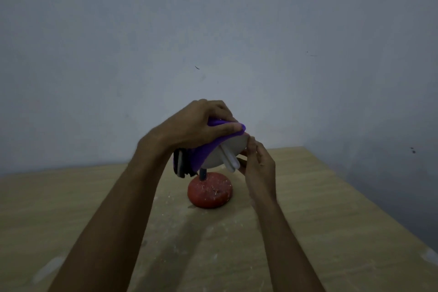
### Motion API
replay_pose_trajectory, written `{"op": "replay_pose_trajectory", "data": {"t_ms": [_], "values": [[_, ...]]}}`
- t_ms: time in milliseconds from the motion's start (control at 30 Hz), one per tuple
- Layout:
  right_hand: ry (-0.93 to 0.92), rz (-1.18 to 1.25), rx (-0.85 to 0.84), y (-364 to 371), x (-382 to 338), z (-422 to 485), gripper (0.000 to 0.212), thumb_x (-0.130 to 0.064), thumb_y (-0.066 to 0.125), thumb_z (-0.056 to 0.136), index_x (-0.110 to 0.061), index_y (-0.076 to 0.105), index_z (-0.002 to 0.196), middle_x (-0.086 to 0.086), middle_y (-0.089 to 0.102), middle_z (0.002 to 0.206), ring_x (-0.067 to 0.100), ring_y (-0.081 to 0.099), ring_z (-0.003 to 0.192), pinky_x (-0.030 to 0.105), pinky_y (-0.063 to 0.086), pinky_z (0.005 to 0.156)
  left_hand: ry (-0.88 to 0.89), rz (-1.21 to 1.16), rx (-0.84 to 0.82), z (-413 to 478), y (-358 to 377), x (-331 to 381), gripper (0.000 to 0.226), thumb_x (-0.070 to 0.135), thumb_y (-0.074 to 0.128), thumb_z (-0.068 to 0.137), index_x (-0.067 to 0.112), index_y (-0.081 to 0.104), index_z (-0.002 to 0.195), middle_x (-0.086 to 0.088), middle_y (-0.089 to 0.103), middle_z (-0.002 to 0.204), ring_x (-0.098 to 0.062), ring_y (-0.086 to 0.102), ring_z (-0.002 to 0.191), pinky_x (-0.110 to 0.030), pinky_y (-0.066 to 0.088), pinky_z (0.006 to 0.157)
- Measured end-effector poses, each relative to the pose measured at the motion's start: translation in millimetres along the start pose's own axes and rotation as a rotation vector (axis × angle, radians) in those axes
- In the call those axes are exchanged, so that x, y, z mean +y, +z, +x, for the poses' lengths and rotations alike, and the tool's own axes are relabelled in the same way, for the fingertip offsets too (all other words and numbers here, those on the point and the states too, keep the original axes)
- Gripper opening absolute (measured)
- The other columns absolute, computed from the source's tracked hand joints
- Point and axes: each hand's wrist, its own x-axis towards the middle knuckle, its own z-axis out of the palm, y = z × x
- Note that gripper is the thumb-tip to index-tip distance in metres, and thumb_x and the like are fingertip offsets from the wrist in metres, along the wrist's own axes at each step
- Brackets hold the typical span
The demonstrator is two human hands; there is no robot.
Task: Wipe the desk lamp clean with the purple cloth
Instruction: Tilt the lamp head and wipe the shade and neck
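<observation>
A small desk lamp stands on the wooden table, with a round red base (210, 193) speckled with dust, a short dark stem (203, 174) and a white shade (231, 148) tilted toward me, its white bulb tubes (229, 159) showing. The purple cloth (208, 149) is draped over the top and left side of the shade, with a dark striped part hanging at the left. My left hand (201, 123) presses the cloth on the shade from above. My right hand (257, 160) pinches the shade's right rim with its fingertips.
The light wooden table (296, 232) carries dust and pale smears around the lamp. Its right edge runs diagonally toward the lower right. A plain grey-blue wall (213, 31) rises close behind the table's far edge.
</observation>
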Motion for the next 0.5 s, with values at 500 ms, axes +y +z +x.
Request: {"op": "replay_pose_trajectory", "data": {"t_ms": [500], "values": [[0.171,-0.023,-0.024,-3,-17,-13,0.094,-0.092,0.037,0.082,-0.029,0.049,0.152,-0.001,0.055,0.151,0.019,0.057,0.131,0.047,0.053,0.106,-0.307,-0.708,0.649,-84,109,-25,0.027,0.037,0.067,0.092,0.026,0.077,0.114,0.012,0.077,0.109,-0.003,0.071,0.102,-0.017,0.054,0.086]]}}
